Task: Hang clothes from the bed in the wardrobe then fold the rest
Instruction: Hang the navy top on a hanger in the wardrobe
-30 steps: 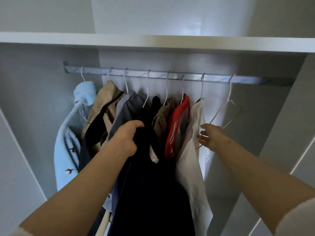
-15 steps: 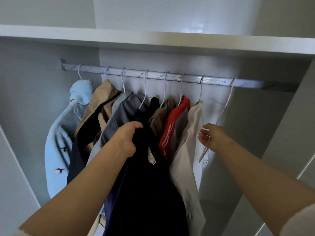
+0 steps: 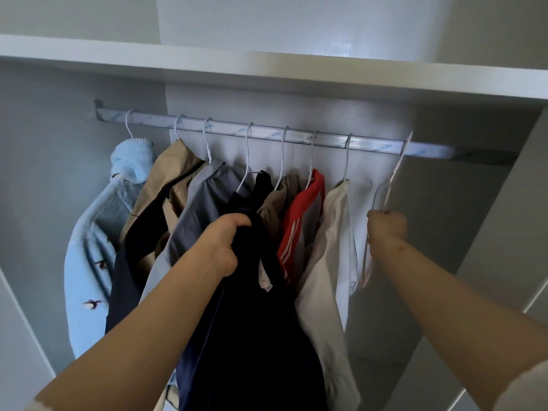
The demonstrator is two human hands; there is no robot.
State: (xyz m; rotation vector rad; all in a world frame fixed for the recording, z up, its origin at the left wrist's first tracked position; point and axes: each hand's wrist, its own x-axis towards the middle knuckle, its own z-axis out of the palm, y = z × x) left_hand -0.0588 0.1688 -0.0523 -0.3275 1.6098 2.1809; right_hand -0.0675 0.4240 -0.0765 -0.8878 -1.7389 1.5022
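I look into an open wardrobe. My left hand [image 3: 226, 244] grips the top of a dark navy garment [image 3: 255, 327] that hangs down in front of the hung clothes. My right hand [image 3: 387, 224] grips a bare white wire hanger [image 3: 390, 185] whose hook sits on the silver rail [image 3: 296, 137], at the right end of the row. On the rail hang a light blue fleece [image 3: 95, 247], a beige jacket [image 3: 172, 176], a grey shirt [image 3: 204, 203], a dark top [image 3: 263, 180], a khaki piece [image 3: 281, 197], a red striped top [image 3: 299, 221] and a cream shirt [image 3: 329, 262].
A white shelf [image 3: 296, 72] runs just above the rail. Grey wardrobe walls close in on the left [image 3: 35, 203] and right [image 3: 504, 232]. The stretch of rail to the right of the bare hanger carries nothing.
My view has shifted closer and to the left. My right hand has risen along the bare hanger, which now hangs tilted and edge-on. My left hand keeps its hold on the navy garment.
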